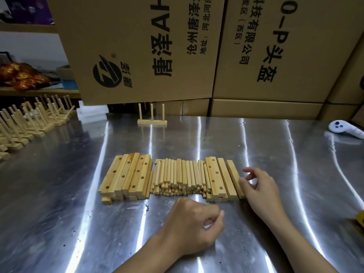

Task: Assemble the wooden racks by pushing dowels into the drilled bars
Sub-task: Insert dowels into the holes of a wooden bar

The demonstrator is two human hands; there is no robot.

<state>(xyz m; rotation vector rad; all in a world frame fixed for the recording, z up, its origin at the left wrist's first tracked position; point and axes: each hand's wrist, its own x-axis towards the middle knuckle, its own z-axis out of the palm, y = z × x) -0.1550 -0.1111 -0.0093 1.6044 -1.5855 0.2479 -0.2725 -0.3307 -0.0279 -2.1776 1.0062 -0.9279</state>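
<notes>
A person's left hand (189,223) rests curled in a fist on the steel worktop (78,194), with nothing visible in it. The right hand (260,186), fingers half curled, touches the outermost bar (233,174) of the right-hand stack; a firm grip cannot be confirmed. Dowels (177,176) lie between the drilled bars (128,174). An assembled rack (152,120) stands behind.

The tabletop (256,146) is shiny metal with bright streaks and small dark specks. The bars (128,176) and dowels (177,176) are pale, smooth, bare wood. The boxes (137,46) behind are dull brown cardboard.
</notes>
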